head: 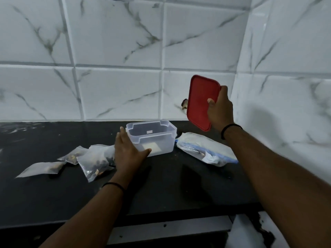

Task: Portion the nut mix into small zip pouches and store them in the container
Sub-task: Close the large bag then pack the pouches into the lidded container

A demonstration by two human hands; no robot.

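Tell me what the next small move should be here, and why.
Probably set the red lid down on the counter. The right hand holds it up in the air, the clear container stands open and looks empty under the left hand, and the filled pouches lie beside it.

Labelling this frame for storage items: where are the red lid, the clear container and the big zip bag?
red lid (pixel 200 101), head view, centre of its flat face
clear container (pixel 166 129), head view, right rim
big zip bag (pixel 206 146), head view, middle of its top side

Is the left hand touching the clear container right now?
Touching. The head view shows the left hand laid flat against the near-left wall of the clear container, thumb along its base.
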